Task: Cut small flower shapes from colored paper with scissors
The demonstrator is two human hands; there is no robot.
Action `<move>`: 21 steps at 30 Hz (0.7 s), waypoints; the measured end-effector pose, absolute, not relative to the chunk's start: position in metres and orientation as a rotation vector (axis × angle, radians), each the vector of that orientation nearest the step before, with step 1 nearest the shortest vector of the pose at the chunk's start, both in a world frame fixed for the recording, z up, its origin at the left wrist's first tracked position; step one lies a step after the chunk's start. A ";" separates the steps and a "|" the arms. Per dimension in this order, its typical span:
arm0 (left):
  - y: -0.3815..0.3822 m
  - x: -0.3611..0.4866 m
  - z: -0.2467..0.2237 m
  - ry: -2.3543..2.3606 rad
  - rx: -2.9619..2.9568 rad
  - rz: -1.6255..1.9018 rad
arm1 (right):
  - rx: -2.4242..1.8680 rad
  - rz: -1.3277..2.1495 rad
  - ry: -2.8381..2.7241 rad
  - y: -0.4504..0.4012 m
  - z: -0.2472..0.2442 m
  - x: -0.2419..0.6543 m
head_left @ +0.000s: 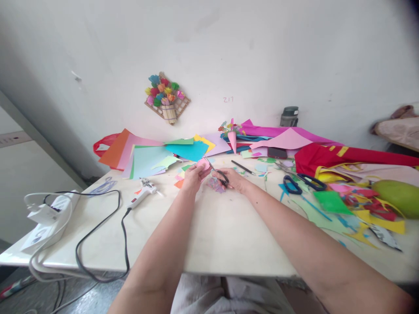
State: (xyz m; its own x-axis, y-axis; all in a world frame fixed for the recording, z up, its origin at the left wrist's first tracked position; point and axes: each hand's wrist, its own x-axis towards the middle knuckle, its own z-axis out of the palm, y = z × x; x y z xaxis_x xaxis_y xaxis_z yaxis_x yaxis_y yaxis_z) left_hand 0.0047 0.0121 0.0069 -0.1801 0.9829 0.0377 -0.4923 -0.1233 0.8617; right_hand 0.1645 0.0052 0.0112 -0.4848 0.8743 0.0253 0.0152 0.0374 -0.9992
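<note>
My left hand (pixel 195 175) pinches a small piece of pink paper (pixel 204 164) above the middle of the table. Close beside it, my right hand (pixel 233 179) grips a pair of scissors (pixel 223 178) by the dark handles. The blades point up and left toward the pink paper; whether they touch it I cannot make out. Under the hands lies a small heap of pale paper scraps (pixel 216 185). A black pen (pixel 242 167) rests just behind my right hand. More bits of orange and green paper lie around my left hand.
A glue gun (pixel 144 194) lies at left, its black cord running to a power strip (pixel 52 222). Coloured paper sheets (pixel 153 157) spread along the wall. At right are larger blue-handled scissors (pixel 304 183), many scraps and a green rounded object (pixel 397 198). A paper flower cone (pixel 232 141) stands behind.
</note>
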 end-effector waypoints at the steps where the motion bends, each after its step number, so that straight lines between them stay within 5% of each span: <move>1: 0.013 0.005 0.006 0.881 0.783 1.598 | -0.923 1.525 -1.605 0.005 0.011 0.164; 21: 0.011 0.008 0.007 0.899 0.707 1.640 | -0.950 1.487 -1.586 0.008 0.006 0.162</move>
